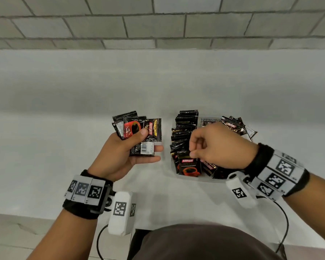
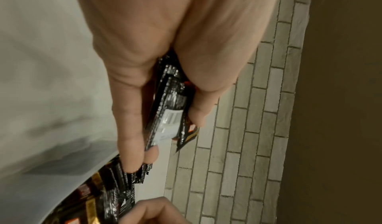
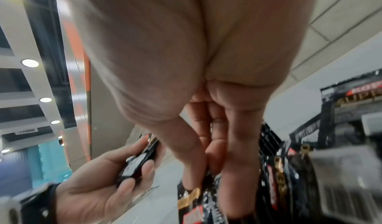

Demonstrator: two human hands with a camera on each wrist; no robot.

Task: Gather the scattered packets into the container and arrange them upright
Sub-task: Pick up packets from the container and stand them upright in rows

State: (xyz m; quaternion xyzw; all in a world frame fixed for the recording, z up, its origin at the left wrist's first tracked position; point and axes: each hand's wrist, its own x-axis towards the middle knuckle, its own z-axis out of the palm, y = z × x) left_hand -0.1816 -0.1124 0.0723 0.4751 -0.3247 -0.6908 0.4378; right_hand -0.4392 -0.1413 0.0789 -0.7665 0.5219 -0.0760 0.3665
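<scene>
My left hand holds a fanned stack of black coffee packets above the white table, thumb on top and fingers underneath. The same stack shows edge-on in the left wrist view. To its right a clear container holds a row of upright packets. My right hand pinches the top edge of the front packet, which stands at the near end of that row. The right wrist view shows this packet below my pinching fingers. A few packets lie loose in the container's far right part.
The white table runs back to a grey block wall. Its near edge is just under my left wrist. Cables hang from both wrist cameras in front of my dark shirt.
</scene>
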